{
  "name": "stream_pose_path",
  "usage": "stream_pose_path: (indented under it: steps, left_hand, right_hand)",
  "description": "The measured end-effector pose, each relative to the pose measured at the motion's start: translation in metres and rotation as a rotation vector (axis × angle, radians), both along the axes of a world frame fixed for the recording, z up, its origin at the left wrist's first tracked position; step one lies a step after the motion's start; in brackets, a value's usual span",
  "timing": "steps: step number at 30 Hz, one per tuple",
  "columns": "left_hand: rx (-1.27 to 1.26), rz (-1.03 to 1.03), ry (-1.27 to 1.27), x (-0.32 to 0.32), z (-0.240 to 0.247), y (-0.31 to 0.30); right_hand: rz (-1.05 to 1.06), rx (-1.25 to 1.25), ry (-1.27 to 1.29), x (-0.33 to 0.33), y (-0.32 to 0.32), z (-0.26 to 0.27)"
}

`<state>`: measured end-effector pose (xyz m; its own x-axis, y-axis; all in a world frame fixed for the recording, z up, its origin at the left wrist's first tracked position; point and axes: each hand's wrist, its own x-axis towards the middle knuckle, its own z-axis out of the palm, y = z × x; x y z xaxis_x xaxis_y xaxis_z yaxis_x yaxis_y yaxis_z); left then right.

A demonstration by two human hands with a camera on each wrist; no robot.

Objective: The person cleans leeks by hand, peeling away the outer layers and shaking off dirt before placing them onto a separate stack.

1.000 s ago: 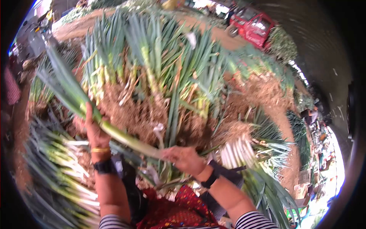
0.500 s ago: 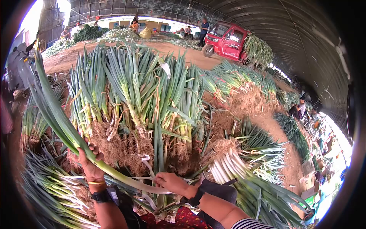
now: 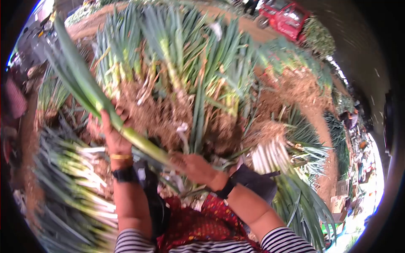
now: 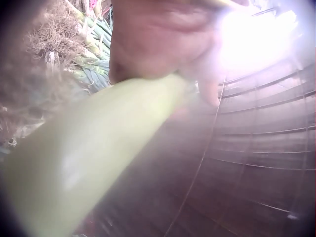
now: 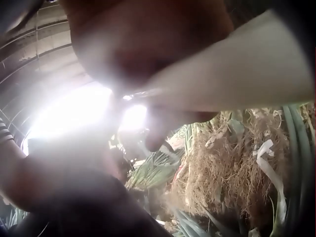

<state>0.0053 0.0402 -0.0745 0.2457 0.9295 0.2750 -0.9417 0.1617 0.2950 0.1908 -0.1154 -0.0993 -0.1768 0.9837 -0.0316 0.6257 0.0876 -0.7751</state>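
One long leek [image 3: 145, 145] slants across the head view, its green leaves at the upper left and its pale end toward the middle. My left hand [image 3: 116, 137] grips it where the leaves meet the stalk, thumb and fingers around it. Near the pale end, my right hand [image 3: 196, 168] pinches the stalk with curled fingers, which hide its tip. In the left wrist view the pale stalk [image 4: 98, 143] runs close past that hand. The white stalk [image 5: 237, 74] passes under the right hand in the right wrist view.
Upright bundles of leeks [image 3: 168, 55] with brown roots stand in front. Trimmed leeks [image 3: 80, 181] lie at the left, and a bundle with white stalks [image 3: 270, 158] lies at the right. A white strip [image 3: 182, 133] hangs before the roots. A red three-wheeled vehicle [image 3: 282, 19] stands behind.
The head view has tilted down since half a second ago. A loose pale strip then beside my right fingers no longer shows. My right hand is nearer my left than a second ago.
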Motion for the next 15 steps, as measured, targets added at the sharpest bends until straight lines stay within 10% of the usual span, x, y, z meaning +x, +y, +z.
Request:
stream_pose_path:
  steps: [7, 11, 15]
  left_hand:
    - [0.178, -0.256, -0.231, 0.000, -0.001, 0.005]
    - [0.239, -0.297, -0.237, 0.002, -0.001, 0.008]
    - [0.211, -0.291, -0.220, -0.004, -0.001, 0.013]
  right_hand:
    - [-0.022, -0.210, 0.484, -0.003, 0.002, -0.001]
    - [-0.055, -0.004, 0.264, -0.003, 0.003, -0.009]
    - [-0.605, -0.297, 1.063, 0.003, 0.002, -0.015]
